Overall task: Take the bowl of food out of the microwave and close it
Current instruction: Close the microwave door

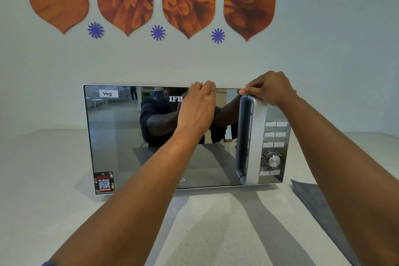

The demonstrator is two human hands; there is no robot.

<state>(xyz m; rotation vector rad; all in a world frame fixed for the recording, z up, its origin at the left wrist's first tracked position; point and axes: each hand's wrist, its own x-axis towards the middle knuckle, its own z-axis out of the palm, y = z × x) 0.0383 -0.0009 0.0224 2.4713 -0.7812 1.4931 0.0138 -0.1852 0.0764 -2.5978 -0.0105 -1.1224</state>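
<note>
A silver microwave (121,136) with a mirrored door stands on the pale counter, and its door is closed. A vertical handle (246,140) runs down the door's right side. My left hand (197,108) lies flat against the upper door, fingers hooked over the top edge. My right hand (271,90) rests on the microwave's top right corner, curled over the top of the handle. No bowl is in view; the mirrored door hides the inside.
A control panel with buttons and a knob (272,160) sits right of the handle. A grey cloth (319,207) lies on the counter (54,201) at the right. The wall (334,39) behind carries orange decorations.
</note>
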